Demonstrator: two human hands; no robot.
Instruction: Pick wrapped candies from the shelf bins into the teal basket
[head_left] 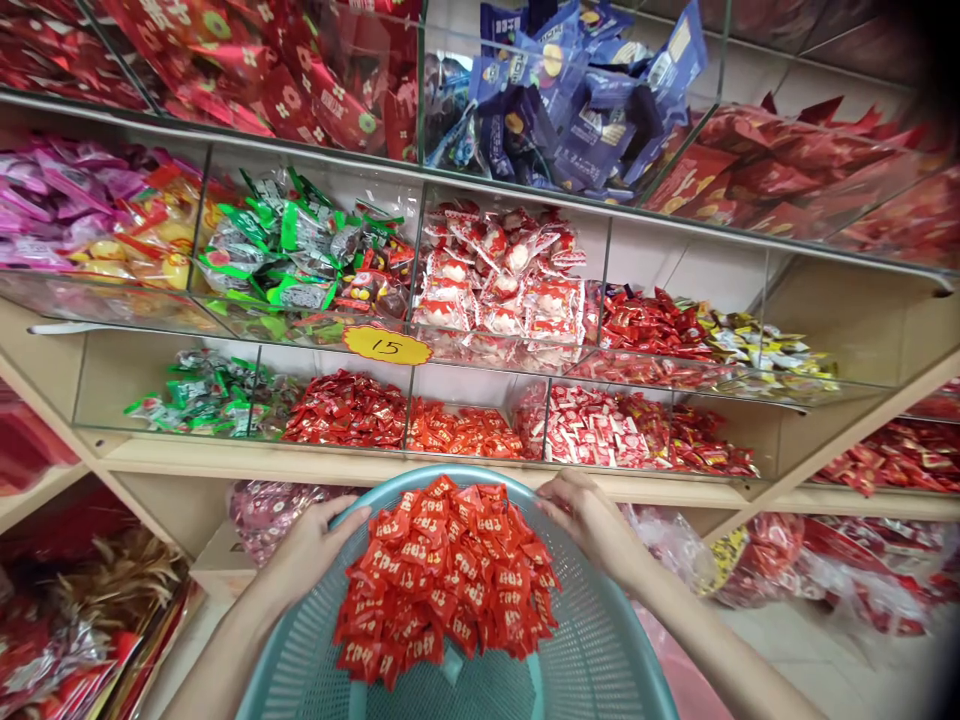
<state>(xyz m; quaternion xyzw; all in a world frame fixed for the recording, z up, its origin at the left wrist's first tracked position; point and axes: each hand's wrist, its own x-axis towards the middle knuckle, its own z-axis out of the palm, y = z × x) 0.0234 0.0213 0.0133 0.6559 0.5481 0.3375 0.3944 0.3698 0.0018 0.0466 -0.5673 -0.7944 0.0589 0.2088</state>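
Note:
A teal plastic basket (600, 620) with slotted walls is held in front of the shelves. My left hand (311, 545) grips its rim at the far left side, thumb over the edge. On the far right side of the rim my right hand (589, 520) is closed in the same way. Inside the basket lies a heap of small red-orange wrapped candies (450, 580) with pale lettering, piled toward the far wall. Just beyond the rim, a bottom-shelf compartment holds similar red-orange candies (465, 430).
Clear-divided shelves hold green-wrapped sweets (300, 240), white and red sweets (502, 270), and blue packets (577, 90). A yellow tag (387, 345) reads 15. The wooden shelf edge (300, 462) runs close behind the basket. Plastic bags (847, 570) sit low at right.

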